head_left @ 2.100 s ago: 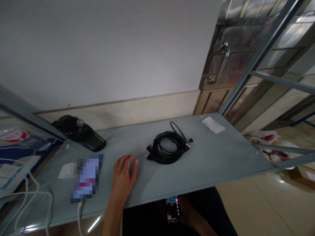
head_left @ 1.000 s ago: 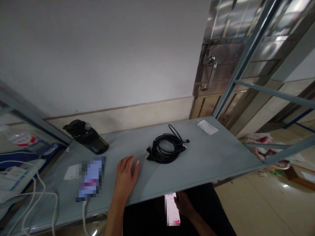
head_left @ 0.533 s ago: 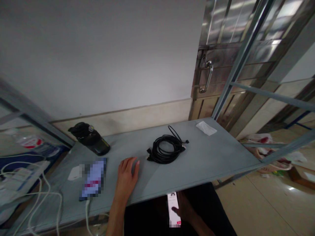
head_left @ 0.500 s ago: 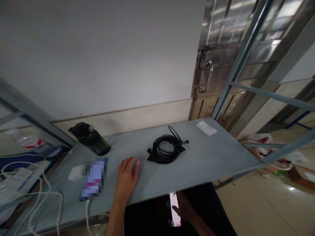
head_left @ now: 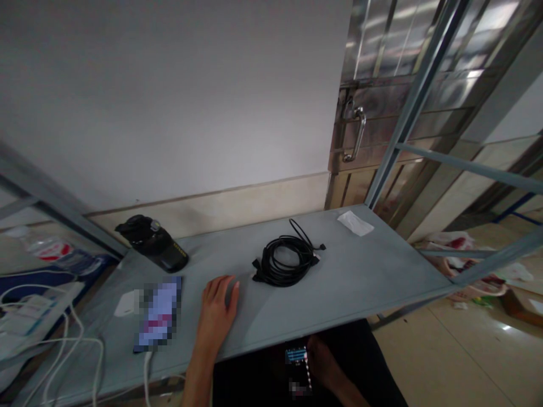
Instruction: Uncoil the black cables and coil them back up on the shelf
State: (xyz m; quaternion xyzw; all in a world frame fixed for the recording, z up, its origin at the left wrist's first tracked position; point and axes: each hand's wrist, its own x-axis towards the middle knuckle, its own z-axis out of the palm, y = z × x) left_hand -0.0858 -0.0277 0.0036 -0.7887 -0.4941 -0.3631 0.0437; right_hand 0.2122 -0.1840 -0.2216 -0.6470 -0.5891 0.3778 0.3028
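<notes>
My left hand [head_left: 218, 308] lies palm down on the grey table [head_left: 360, 277], its fingers loosely curved with nothing in them. To its right is a coiled black cable [head_left: 280, 279], apart from the fingers. On its other side lies a phone [head_left: 159, 314] with a blurred lilac screen and a white charging cable [head_left: 147, 376] at its lower end. Below the table edge, over my dark-clothed lap, my right hand [head_left: 324, 362] grips another phone [head_left: 298, 370] by its right side. That phone's screen is mostly dark with a blue band; the fingers behind it are hidden.
A black bottle [head_left: 155, 243] leans or lies at the back left. White paper [head_left: 356, 223] sits at the back right, and a white piece [head_left: 127, 303] by the lilac phone. Metal posts [head_left: 419, 96] frame the table. Far left are a clear plastic bottle [head_left: 59, 251] and white cables.
The held phone's screen has gone from bright white to mostly dark, and my right thumb has drawn back from it. My left hand stays in place; the view has shifted slightly.
</notes>
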